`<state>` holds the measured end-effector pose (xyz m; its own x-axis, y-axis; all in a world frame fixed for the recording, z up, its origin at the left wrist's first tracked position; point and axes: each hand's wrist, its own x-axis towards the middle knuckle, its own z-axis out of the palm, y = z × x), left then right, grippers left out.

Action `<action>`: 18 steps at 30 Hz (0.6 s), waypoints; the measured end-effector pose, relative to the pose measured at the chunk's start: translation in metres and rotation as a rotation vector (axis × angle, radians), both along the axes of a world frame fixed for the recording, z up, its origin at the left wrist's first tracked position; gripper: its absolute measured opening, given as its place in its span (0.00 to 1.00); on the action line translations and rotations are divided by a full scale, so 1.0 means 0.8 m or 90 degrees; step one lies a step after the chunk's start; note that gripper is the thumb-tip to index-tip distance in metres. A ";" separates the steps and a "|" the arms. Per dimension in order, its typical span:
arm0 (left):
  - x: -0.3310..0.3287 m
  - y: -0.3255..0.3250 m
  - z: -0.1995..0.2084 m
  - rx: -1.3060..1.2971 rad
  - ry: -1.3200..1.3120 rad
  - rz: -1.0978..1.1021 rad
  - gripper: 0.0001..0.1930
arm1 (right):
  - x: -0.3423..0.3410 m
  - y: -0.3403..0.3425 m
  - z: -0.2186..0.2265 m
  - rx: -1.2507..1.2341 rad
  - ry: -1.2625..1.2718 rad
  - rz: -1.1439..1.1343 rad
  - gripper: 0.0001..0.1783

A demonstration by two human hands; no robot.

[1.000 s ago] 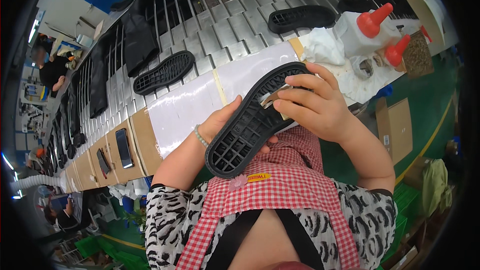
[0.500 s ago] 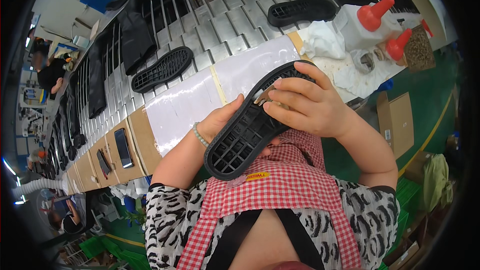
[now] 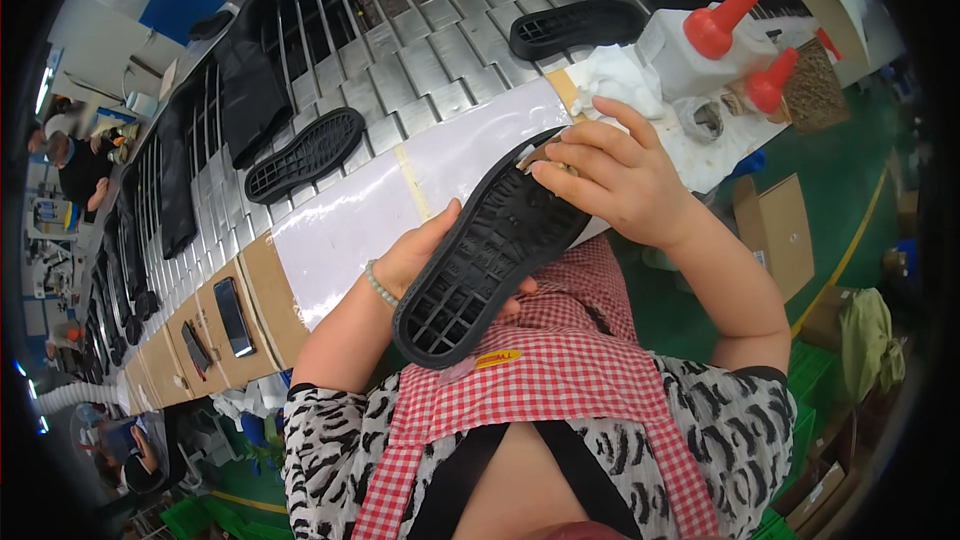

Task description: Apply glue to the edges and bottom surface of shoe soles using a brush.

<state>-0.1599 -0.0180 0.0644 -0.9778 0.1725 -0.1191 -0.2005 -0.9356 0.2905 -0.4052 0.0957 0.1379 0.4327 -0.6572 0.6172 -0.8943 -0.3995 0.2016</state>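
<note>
Left hand (image 3: 425, 255) cups sole (image 3: 485, 245) from below; right hand (image 3: 615, 180) pinches pad (image 3: 548, 156) at its 1 o'clock end. Loose cupping might let sole slip.

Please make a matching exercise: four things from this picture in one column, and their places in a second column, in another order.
Things:
1. black shoe sole
2. squeeze bottle with red nozzle
3. smartphone
4. cardboard box

Places:
A. on the green floor, beside the table
B. lying flat on the brown table edge, far left
C. held between the left hand and the right hand
D. standing on the table, by the white cloth

Pairs: 1-C, 2-D, 3-B, 4-A
</note>
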 end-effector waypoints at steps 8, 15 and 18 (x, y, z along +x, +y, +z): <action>0.000 -0.001 -0.001 0.001 -0.038 0.030 0.40 | -0.019 -0.009 -0.005 -0.017 0.028 -0.059 0.14; -0.015 0.000 0.010 -0.137 -0.044 0.082 0.40 | -0.032 -0.030 -0.015 -0.029 -0.017 -0.112 0.15; -0.029 0.012 0.018 -0.227 -0.087 0.143 0.39 | -0.034 -0.043 -0.017 -0.027 -0.057 -0.159 0.17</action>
